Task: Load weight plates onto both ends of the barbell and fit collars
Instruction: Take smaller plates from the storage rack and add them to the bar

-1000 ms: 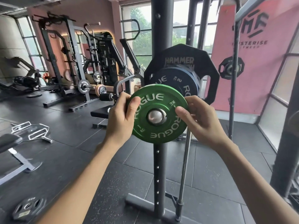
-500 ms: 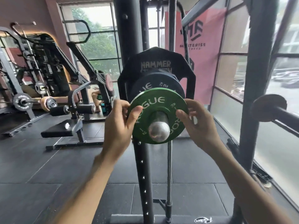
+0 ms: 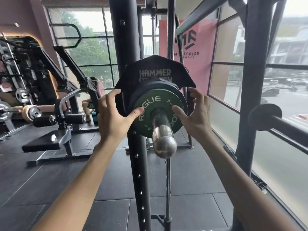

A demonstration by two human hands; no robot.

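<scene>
The barbell sleeve points out toward the camera, its rounded steel end bare. Threaded on it is a small green plate marked ROGUE, pushed back against a larger dark plate, which in turn sits in front of a big black plate lettered HAMMER. All three are stacked on the sleeve, biggest at the back. No collar shows on the sleeve ahead of the green plate.

The left hand is to the left of the sleeve, spread open: its thumb presses flat on the green plate's face near the R, and its fingers reach up over the edge of the black plate. The right hand is to the right of the sleeve, also spread open, thumb laid on the green plate's face beside the sleeve, fingers fanned out near the rim of the black plate. Neither hand is closed around anything; both only push with the thumbs.

Behind the plates a black rack post with a row of holes runs down to the floor. To the right of the sleeve, well apart, a second bar carries one small dark disc.
</scene>
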